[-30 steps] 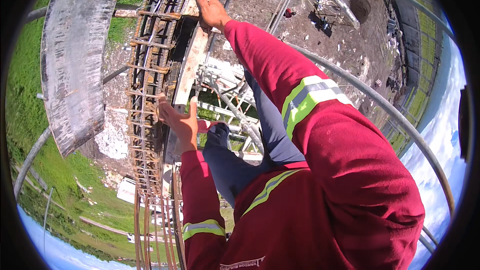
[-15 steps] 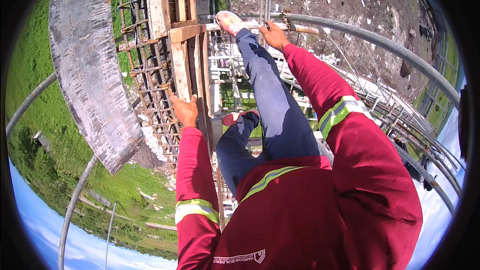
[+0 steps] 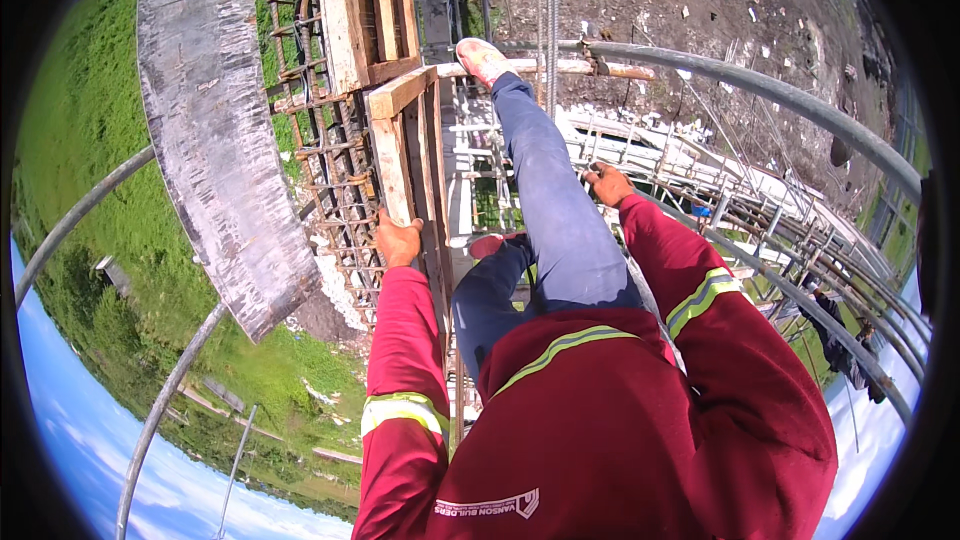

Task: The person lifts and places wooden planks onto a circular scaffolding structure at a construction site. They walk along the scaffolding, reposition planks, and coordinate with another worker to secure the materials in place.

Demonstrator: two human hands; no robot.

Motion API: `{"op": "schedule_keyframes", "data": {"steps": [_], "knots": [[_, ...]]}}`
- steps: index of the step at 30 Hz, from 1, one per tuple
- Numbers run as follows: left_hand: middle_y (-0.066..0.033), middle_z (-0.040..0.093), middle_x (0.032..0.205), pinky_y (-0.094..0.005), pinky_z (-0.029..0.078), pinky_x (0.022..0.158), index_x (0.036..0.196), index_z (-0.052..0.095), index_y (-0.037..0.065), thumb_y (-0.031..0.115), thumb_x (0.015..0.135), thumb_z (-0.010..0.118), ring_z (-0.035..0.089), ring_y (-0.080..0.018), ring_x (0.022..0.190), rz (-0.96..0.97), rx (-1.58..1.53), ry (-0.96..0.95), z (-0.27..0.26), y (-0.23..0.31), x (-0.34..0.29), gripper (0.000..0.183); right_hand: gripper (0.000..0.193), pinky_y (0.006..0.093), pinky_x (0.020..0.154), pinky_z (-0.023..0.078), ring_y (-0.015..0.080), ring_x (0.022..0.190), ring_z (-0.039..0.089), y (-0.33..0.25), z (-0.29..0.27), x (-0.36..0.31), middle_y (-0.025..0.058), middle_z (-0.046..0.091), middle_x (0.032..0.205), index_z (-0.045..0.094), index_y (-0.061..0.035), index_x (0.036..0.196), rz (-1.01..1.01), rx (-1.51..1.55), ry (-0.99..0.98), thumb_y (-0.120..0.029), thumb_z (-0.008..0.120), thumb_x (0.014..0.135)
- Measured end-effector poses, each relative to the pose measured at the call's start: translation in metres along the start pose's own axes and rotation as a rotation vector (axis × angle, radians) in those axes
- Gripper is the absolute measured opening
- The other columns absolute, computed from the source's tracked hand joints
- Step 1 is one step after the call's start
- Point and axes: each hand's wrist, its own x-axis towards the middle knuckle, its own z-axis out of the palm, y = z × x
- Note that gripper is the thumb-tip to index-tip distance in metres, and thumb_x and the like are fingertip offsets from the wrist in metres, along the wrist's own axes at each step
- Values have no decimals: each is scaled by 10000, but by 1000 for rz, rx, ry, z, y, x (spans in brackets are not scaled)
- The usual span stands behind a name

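Note:
My left hand (image 3: 399, 240) is closed round the edge of an upright wooden formwork panel (image 3: 392, 162), thumb on the near side. Beside that panel, on its left, stands a cage of tied steel bars (image 3: 335, 162). My right hand (image 3: 608, 184) is to the right of my raised leg with its fingers curled; what is in them, if anything, I cannot make out. A grey diagonal pipe (image 3: 770, 285) runs close by that wrist. My outstretched shoe (image 3: 483, 60) rests against a horizontal pipe (image 3: 570, 66). The other shoe (image 3: 487, 245) is lower, partly hidden behind my leg.
I am high up on scaffolding. Two upright steel bars (image 3: 551, 25) stand past my foot. A curved pipe rail (image 3: 770, 80) spans the right. A weathered grey board (image 3: 215, 130) is on the left. Far below lie grass and dirt ground (image 3: 720, 30) with people.
My right hand has let go of the upright bars by the horizontal pipe and moved back toward me, beside my leg. My left hand stays on the panel. The view has shifted slightly.

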Motion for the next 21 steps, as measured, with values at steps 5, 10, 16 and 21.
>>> {"op": "schedule_keyframes", "data": {"steps": [5,10,16,21], "knots": [[-223,657,1043,-387,466,910,1191,508,-12,159,643,791,629,-346,1007,-29,-60,30,-43,-22,-67,640,548,386,967,422,387,1124,553,-53,-30,16,285,575,1178,530,45,1228,-141,107,91,-383,522,887],[-181,672,1023,-370,487,871,1148,524,-5,107,654,794,652,-299,954,39,-214,91,-105,1,-126,575,598,396,955,428,393,1112,558,-117,-64,24,291,588,1149,553,40,1206,-267,56,150,-451,511,867],[-143,672,986,-320,492,826,1109,526,-30,39,687,774,644,-202,883,136,-415,145,-189,46,-204,495,602,331,852,430,245,925,598,-199,-48,16,151,642,993,582,24,1113,-505,294,99,-527,435,919],[-95,649,977,-309,486,817,1094,536,-26,32,687,779,613,-173,863,54,-298,221,-256,82,-266,478,735,455,896,368,212,997,535,-270,-16,25,79,605,1083,512,-110,1276,-440,709,-96,-703,341,877]]}}
